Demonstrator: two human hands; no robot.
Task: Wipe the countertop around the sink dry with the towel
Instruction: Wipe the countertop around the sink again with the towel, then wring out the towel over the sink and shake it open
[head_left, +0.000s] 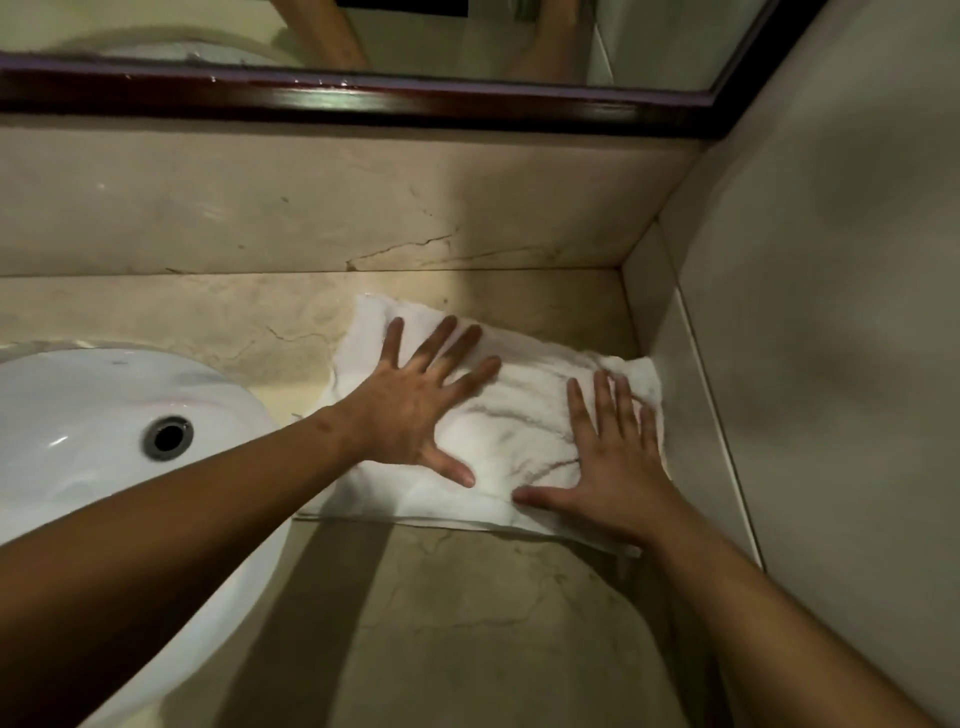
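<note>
A white towel (514, 431) with grey streaks lies spread flat on the beige marble countertop (467, 597), to the right of the white sink (78, 415) and close to the right wall. My left hand (415, 400) presses flat on the towel's left half, fingers spread. On the towel's right half rests my right hand (608, 457), palm down and fingers apart, next to the wall. Neither hand grips the cloth. The sink's overflow hole (167, 437) shows on its inner wall.
A marble backsplash (260, 208) runs along the back under a dark-framed mirror (363, 98). A tiled wall (805, 338) closes the right side and meets the counter in a corner behind the towel. Bare counter stretches in front of the towel.
</note>
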